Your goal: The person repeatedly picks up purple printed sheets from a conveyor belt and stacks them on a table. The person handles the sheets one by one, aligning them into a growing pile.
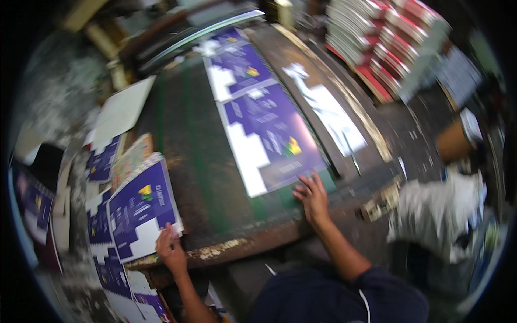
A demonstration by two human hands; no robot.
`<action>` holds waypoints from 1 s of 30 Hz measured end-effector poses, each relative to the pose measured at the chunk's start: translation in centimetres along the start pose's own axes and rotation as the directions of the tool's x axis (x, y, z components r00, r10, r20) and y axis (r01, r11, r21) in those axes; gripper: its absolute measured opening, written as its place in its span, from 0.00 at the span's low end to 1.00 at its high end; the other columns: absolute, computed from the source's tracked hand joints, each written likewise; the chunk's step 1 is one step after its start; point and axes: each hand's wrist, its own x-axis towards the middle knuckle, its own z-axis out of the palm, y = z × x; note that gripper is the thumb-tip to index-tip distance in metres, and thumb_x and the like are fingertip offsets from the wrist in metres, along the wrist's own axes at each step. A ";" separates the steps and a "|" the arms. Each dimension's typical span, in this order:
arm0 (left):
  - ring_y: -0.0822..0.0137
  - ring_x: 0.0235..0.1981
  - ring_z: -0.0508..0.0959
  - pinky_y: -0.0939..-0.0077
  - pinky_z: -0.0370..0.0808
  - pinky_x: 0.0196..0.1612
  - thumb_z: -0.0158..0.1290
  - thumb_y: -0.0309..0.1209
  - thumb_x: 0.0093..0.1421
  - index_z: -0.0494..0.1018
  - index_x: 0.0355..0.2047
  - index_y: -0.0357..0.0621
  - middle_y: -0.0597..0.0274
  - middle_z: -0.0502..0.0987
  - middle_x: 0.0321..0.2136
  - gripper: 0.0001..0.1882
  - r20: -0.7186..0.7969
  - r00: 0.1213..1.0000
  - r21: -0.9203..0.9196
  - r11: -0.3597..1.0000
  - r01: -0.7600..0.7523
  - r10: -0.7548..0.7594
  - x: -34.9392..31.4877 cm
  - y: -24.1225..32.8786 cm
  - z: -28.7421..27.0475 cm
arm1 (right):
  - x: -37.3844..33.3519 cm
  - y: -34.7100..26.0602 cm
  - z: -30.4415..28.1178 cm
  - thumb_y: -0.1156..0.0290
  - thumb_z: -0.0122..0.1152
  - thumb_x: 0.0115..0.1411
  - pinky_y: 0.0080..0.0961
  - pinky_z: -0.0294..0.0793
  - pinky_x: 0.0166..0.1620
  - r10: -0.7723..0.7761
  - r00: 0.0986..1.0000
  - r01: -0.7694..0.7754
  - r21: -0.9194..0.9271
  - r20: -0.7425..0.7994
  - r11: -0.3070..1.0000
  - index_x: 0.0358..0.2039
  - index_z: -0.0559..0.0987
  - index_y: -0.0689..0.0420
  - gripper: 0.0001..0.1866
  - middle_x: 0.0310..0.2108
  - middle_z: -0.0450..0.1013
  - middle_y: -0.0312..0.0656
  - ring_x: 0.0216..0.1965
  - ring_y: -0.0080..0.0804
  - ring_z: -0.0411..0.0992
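Note:
Two purple and white printed sheets (272, 126) lie end to end along a dark, green-striped table. At the near right corner of the closer sheet is my right hand (312, 199), its fingers spread and its fingertips at the sheet's edge. My left hand (171, 252) is at the lower right corner of a stack of similar printed sheets (141, 202) left of the table. Its fingers are extended, slightly blurred, and appear to touch the stack's edge. Neither hand is seen to be holding anything.
A long bar (202, 33) crosses the table's far end. White paper strips (336, 116) and a thin tool (351, 153) lie along the right side. Stacked red and white booklets (377, 37) stand at the far right, a white plastic sack (439, 212) nearer.

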 end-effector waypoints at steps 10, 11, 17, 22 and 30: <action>0.52 0.54 0.75 0.61 0.67 0.59 0.49 0.31 0.69 0.78 0.48 0.36 0.52 0.79 0.51 0.14 0.026 1.000 0.076 0.997 -0.020 0.018 -1.5 0.5 0.3 | -2.7 -17.4 -19.5 0.68 0.63 0.61 0.29 0.75 0.45 -0.782 0.616 0.260 -0.961 0.094 0.089 0.40 0.80 0.62 0.11 0.37 0.77 0.46 0.39 0.37 0.77; 0.52 0.54 0.75 0.61 0.67 0.59 0.49 0.31 0.69 0.79 0.47 0.36 0.52 0.79 0.50 0.14 0.019 0.999 0.096 0.995 -0.032 0.031 -1.5 -0.1 0.4 | -3.1 -17.9 -20.9 0.69 0.63 0.60 0.31 0.75 0.44 -0.750 0.651 0.217 -0.976 0.122 0.030 0.39 0.80 0.62 0.11 0.36 0.77 0.47 0.39 0.39 0.77; 0.52 0.54 0.75 0.59 0.65 0.60 0.55 0.30 0.64 0.81 0.45 0.40 0.55 0.80 0.48 0.12 -0.026 1.000 0.090 0.996 0.019 -0.017 0.1 1.0 -0.4 | -4.9 -17.2 -23.9 0.71 0.64 0.57 0.33 0.71 0.36 -0.623 0.726 0.219 -0.957 0.291 -0.192 0.32 0.81 0.60 0.05 0.26 0.73 0.46 0.30 0.42 0.72; 0.54 0.56 0.74 0.61 0.63 0.59 0.57 0.37 0.63 0.81 0.45 0.43 0.58 0.81 0.49 0.14 -0.030 0.997 0.090 0.994 0.067 -0.065 -0.2 1.4 -0.7 | -4.4 -16.8 -24.4 0.73 0.64 0.57 0.33 0.71 0.34 -0.625 0.712 0.223 -0.947 0.319 -0.230 0.31 0.81 0.59 0.04 0.26 0.73 0.45 0.29 0.41 0.72; 0.55 0.56 0.74 0.61 0.62 0.59 0.58 0.36 0.62 0.81 0.44 0.44 0.59 0.81 0.49 0.13 -0.037 0.996 0.104 0.991 0.087 -0.084 -0.6 1.5 -0.5 | -4.1 -16.5 -24.8 0.73 0.64 0.56 0.34 0.72 0.35 -0.683 0.647 0.194 -0.939 0.340 -0.283 0.29 0.81 0.61 0.04 0.27 0.75 0.46 0.30 0.41 0.74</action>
